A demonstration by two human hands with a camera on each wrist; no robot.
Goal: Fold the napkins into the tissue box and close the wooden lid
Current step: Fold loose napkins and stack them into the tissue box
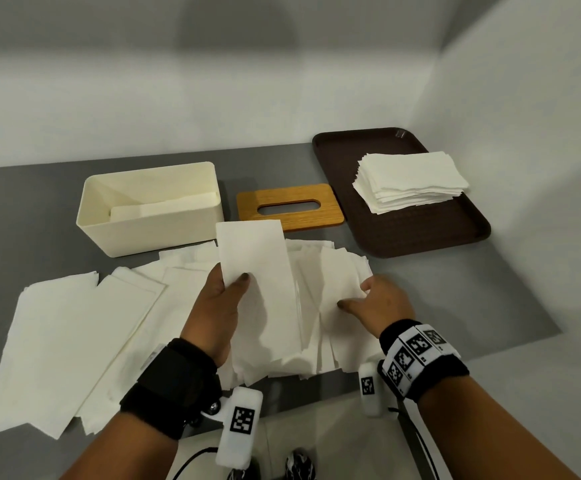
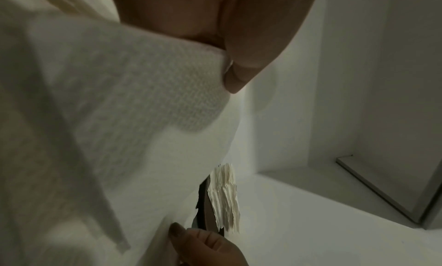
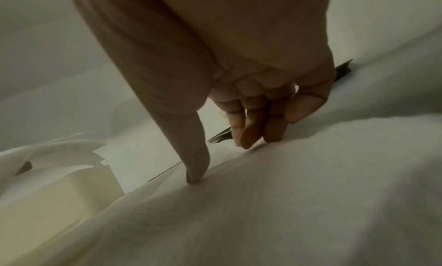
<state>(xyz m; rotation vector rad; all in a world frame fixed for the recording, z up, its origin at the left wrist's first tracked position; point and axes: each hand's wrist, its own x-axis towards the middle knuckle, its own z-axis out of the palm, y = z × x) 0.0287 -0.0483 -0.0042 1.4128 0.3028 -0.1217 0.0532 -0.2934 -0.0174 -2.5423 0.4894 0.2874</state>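
My left hand (image 1: 233, 289) pinches a folded white napkin (image 1: 252, 261), thumb on top, and holds it raised over the loose napkin pile (image 1: 330, 323). In the left wrist view the held napkin (image 2: 124, 103) fills the frame under my thumb (image 2: 241, 66). My right hand (image 1: 358, 296) presses the pile with straight fingers (image 3: 251, 136) and thumb (image 3: 195, 173). The cream tissue box (image 1: 122, 233) stands open at the back left with folded napkins (image 1: 164, 206) inside. The wooden lid (image 1: 289, 223) lies flat to its right.
A brown tray (image 1: 420, 233) at the back right carries a stack of napkins (image 1: 410, 181). Unfolded napkins (image 1: 60, 341) spread over the grey table's left front. White walls close the back and right. The table's front edge is near my wrists.
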